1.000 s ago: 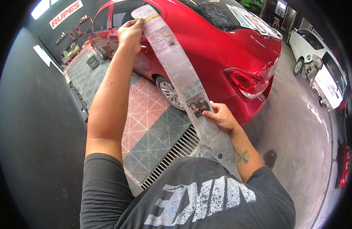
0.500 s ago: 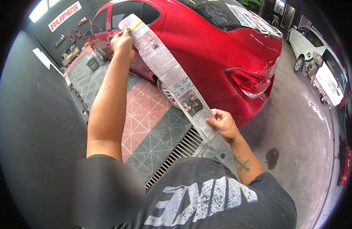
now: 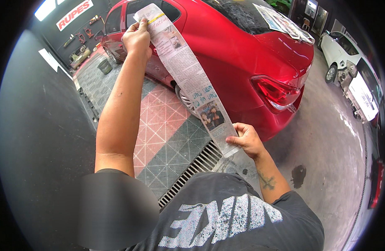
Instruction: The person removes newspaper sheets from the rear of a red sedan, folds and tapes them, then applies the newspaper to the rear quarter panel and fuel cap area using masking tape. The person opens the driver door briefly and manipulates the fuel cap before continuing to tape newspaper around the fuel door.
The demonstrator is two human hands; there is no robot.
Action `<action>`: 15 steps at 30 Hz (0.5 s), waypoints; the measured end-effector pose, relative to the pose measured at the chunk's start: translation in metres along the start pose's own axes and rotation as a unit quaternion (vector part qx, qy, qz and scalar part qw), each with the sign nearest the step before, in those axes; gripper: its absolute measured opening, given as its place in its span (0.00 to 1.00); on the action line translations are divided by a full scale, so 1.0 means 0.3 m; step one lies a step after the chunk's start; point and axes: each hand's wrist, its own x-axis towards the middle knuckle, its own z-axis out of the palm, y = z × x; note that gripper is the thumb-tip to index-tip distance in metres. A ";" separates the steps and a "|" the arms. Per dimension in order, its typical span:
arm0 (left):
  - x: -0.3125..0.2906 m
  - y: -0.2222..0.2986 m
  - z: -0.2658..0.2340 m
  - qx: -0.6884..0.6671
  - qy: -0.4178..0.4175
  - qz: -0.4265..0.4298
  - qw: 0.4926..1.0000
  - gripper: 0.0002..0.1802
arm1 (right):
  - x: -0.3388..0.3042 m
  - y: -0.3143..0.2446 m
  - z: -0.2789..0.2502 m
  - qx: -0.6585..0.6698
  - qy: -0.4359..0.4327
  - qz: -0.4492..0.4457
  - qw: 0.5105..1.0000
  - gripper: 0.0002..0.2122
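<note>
I hold a long narrow strip of newspaper (image 3: 188,79) stretched slantwise in front of me. My left hand (image 3: 138,38) is raised at arm's length and pinches the strip near its top end, where a bit of yellow tape shows. My right hand (image 3: 246,141) is lower and closer to me, gripping the strip's bottom end between thumb and fingers. Behind the strip stands a red car (image 3: 242,54), seen from its rear quarter, with sheets of newspaper (image 3: 284,21) laid over its rear window.
Under the car lie pink and grey floor tiles (image 3: 163,125) with a metal drain grate (image 3: 192,171) near me. Bare concrete floor (image 3: 326,142) lies to the right. A white car (image 3: 347,58) stands at far right. A dark wall (image 3: 38,117) with tools and a bucket (image 3: 104,65) is on the left.
The strip hung below my right hand a second ago; that hand now holds its bottom end, slightly lower. My left hand dipped and rose again, keeping the top end.
</note>
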 end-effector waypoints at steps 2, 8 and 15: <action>0.005 0.006 0.007 0.011 0.002 0.006 1.000 0.16 | 0.004 -0.005 0.001 -0.002 -0.011 0.010 1.000 0.16; 0.018 0.012 0.007 0.027 -0.016 0.021 0.999 0.15 | 0.009 0.003 -0.008 0.008 -0.050 0.016 0.999 0.14; -0.006 0.021 0.027 0.023 0.007 0.041 0.999 0.16 | 0.001 0.012 -0.011 0.011 -0.075 -0.017 0.997 0.12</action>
